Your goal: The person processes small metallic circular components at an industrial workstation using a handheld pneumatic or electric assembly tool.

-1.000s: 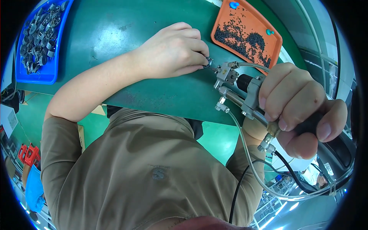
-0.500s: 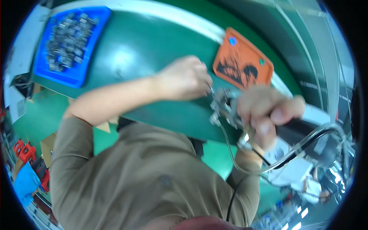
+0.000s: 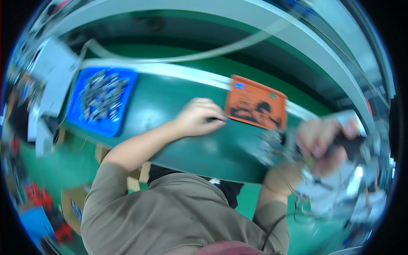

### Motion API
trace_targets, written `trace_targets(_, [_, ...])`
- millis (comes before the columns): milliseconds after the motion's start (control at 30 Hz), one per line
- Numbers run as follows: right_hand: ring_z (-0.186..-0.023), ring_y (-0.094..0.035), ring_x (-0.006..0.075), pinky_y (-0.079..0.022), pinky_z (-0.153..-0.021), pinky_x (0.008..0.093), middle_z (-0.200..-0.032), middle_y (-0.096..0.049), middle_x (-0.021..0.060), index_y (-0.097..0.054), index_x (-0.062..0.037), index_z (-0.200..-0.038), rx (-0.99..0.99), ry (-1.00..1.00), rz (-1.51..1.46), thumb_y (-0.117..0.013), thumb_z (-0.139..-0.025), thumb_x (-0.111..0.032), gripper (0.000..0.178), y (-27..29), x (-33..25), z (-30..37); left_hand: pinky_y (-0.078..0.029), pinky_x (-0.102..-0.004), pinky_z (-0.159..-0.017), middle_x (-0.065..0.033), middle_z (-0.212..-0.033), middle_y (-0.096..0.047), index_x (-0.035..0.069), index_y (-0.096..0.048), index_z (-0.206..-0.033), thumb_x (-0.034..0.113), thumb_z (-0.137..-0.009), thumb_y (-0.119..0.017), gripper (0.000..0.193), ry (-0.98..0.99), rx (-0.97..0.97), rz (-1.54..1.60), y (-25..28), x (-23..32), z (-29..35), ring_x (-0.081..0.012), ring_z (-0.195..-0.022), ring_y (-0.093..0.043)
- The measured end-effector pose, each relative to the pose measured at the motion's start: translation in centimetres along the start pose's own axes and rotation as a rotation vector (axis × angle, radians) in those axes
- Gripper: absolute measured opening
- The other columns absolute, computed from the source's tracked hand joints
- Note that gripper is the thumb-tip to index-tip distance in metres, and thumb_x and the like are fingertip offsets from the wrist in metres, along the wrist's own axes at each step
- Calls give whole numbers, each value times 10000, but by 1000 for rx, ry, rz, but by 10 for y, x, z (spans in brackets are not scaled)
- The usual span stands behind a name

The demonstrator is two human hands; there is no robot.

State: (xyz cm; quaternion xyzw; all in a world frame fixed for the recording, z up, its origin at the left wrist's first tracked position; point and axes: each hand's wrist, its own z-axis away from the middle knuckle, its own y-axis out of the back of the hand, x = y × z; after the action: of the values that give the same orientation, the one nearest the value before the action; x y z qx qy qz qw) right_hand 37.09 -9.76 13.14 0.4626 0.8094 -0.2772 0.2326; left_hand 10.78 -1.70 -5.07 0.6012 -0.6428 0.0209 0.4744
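Note:
My left hand (image 3: 199, 117) is over the green table, close to the near left corner of the orange tray (image 3: 278, 98). Its thumb and fingers are pinched at a small dark part (image 3: 224, 119), too small to name. My right hand (image 3: 319, 140) is smeared by motion. Its fingers look curled at a bench machine with a dark body (image 3: 355, 146), but what they grip cannot be made out. Just left of that hand is the machine's metal fixture (image 3: 270, 146), also blurred. Small black parts (image 3: 248, 111) lie in the orange tray, with a blue and a green bit.
A blue tray (image 3: 73, 111) heaped with small metal parts (image 3: 102, 95) stands on the table's (image 3: 170, 87) left. Thin tubes and cables run near my right forearm. A pale rail (image 3: 182, 72) edges the table's far side. Boxes and red stools (image 3: 38, 193) are on the floor at left.
My left hand has drawn away from the metal fixture to beside the orange tray. The gap between my hands has widened. The whole view has shifted, showing more beyond the table.

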Motion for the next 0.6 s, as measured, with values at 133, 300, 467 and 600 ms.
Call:
trace_targets(133, [-588,-534,186,-469,-565,344,-727,-519,44,-439,-66,-1398,161,-50,126,-673,-1020,-257,483,-7,16,-14,-495,-388,-902,-44,-1019,-764,104,-783,-917,129,-815,-809,108,20,98,-331,42,22,-1,-247,-930,-693])
trace_targets(300, [-596,-543,190,-497,-590,348,-743,-518,39,-437,-84,-1486,84,31,87,-599,-1057,-373,542,15,8,-23,-495,-411,-945,-79,-1023,-765,91,-773,-932,113,-832,-792,104,47,230,-761,108,20,24,-272,-973,-703])
trace_targets(467, [-705,-538,179,-453,-717,356,-814,-542,30,-487,-98,-1470,-79,97,-286,-563,-1055,-493,577,57,-21,-31,-555,-413,-851,-109,-996,-782,65,-786,-940,155,-858,-790,122,355,550,-1042,179,-7,117,-301,-936,-728])
trace_targets(600, [-745,-560,174,-449,-758,350,-871,-582,32,-499,-93,-1471,-200,127,-433,-602,-1035,-494,601,62,-34,-23,-559,-404,-860,-85,-1020,-788,78,-793,-946,215,-894,-767,148,597,530,-1268,196,-4,168,-288,-956,-732])
